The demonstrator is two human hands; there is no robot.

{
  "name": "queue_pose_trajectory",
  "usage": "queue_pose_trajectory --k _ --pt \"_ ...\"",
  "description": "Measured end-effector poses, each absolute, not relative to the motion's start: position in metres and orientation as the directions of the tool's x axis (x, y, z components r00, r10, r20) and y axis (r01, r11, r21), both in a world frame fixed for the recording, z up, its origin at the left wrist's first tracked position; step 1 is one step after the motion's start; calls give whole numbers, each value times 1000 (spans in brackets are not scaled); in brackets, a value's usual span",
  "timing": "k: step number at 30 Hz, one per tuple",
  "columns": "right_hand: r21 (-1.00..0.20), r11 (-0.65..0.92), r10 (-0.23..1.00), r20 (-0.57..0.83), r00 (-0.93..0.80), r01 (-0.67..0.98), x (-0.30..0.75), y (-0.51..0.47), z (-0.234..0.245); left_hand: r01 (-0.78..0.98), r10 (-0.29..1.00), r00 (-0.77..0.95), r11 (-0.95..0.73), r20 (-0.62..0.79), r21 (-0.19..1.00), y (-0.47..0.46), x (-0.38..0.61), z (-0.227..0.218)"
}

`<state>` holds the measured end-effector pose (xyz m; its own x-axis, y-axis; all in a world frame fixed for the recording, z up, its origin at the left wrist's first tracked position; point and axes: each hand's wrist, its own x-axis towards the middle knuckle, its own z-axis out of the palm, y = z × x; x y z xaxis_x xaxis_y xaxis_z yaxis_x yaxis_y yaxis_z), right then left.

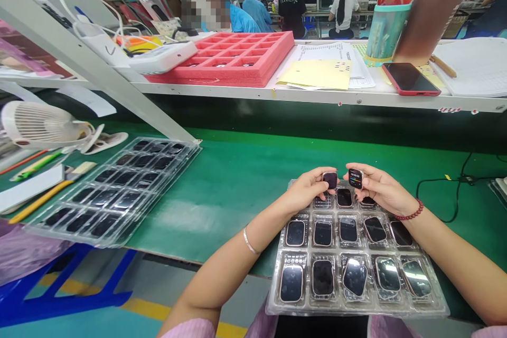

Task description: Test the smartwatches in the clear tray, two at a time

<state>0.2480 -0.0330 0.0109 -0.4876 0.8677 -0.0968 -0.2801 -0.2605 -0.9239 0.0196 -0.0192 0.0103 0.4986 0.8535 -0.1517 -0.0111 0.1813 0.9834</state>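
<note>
**Narrow pinch in both hands**

Left hand (307, 190) pinches a square watch body (330, 180) between thumb and fingertips; its face looks dark. Right hand (382, 187) pinches a second square watch body (355, 178) the same way, screen lit with small digits. Both grips are narrow and fully on the units. The two watches sit just apart, held over the far edge of a clear blister tray (435, 310).

That tray holds rows of dark-screened watch bodies, some lying askew in their pockets. It rests on the near edge of a green bench mat (233, 195), overhanging toward the person.

Red beaded bracelet (410, 212) on the right wrist, metal bangle (249, 240) on the left.

Left side of the mat: a second clear blister tray (190, 156) of dark units, near a white desk fan (39, 124).

Far shelf: pink foam compartment tray (225, 58), yellow folder (317, 74) on printed sheets, phone in a red case (410, 79). Co-workers (293, 10) sit farther back.
</note>
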Motion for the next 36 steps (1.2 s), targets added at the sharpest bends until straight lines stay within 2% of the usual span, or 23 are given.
queue_pose_trajectory --k 4,7,19,36 --pt "-917 -289 847 -112 -520 -274 249 -33 11 -34 853 495 210 -166 977 -19 19 11" --pt "-905 -306 843 -114 -525 -294 249 -32 11 -115 845 509 255 -164 960 -19 17 11" --pt "-898 -325 831 -122 -543 -296 251 -33 14 -307 812 575 325 -98 894 -14 10 12" --pt "-926 -295 821 -121 -558 -234 249 -37 18 -258 793 604 287 -78 923 -15 10 11"
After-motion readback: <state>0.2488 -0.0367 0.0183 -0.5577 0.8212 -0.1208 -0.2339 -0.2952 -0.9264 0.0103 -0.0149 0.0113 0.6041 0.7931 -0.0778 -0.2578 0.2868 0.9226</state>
